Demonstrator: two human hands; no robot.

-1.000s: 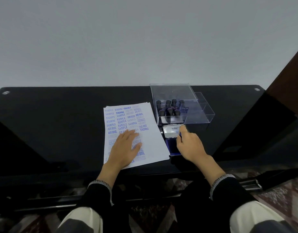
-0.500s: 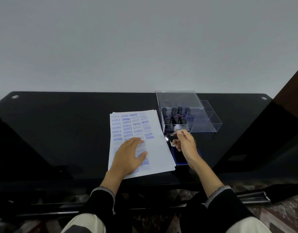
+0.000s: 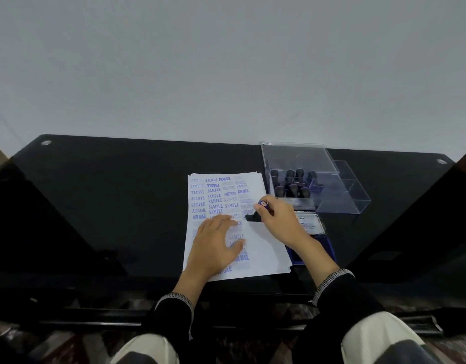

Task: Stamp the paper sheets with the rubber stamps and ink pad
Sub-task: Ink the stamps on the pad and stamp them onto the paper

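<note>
A stack of white paper sheets [image 3: 263, 248] lies on the black glass table [image 3: 116, 195], its top sheet covered with blue stamped words. My left hand [image 3: 216, 245] lies flat on the lower middle of the sheet, fingers straight. My right hand [image 3: 279, 219] grips a dark rubber stamp [image 3: 254, 215] by its handle, the stamp's base down on the sheet's right side. The open blue ink pad [image 3: 312, 237] sits just right of the paper, partly hidden by my right wrist.
A clear plastic box [image 3: 339, 190] with its lid open stands behind the ink pad and holds several dark stamps [image 3: 292, 185]. A wall rises behind the table. The table's front edge runs just below the paper.
My right hand has lifted the stamp off the ink pad and carried it left onto the paper's right side. My left hand stays flat on the sheet.
</note>
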